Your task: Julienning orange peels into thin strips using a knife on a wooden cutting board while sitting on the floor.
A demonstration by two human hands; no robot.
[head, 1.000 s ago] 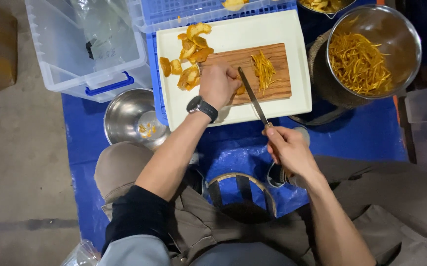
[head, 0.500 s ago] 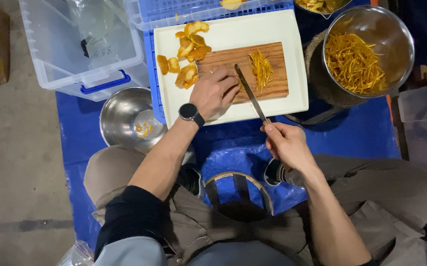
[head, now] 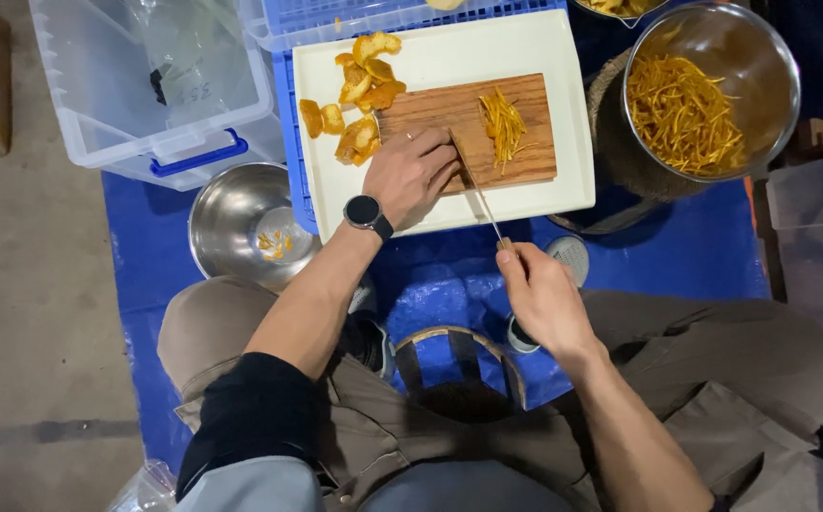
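1. Head view: left of the wooden cutting board (head: pixel 516 133), steel bowl (head: pixel 240 223) with a few orange scraps.
2. At the board's left edge, pile of orange peel pieces (head: pixel 359 100).
3. On the board's left half, left hand (head: pixel 411 175) pressed flat, fingers curled, probably over a peel; peel itself hidden.
4. Below the board, right hand (head: pixel 544 294) closed around knife (head: pixel 478 190), blade beside the left fingers.
5. On the board's right half, cut strips (head: pixel 501 123); right of the board, big bowl of strips (head: pixel 710 95).
6. Judged: slicing step; thin, even cuts clear of fingertips needed next.
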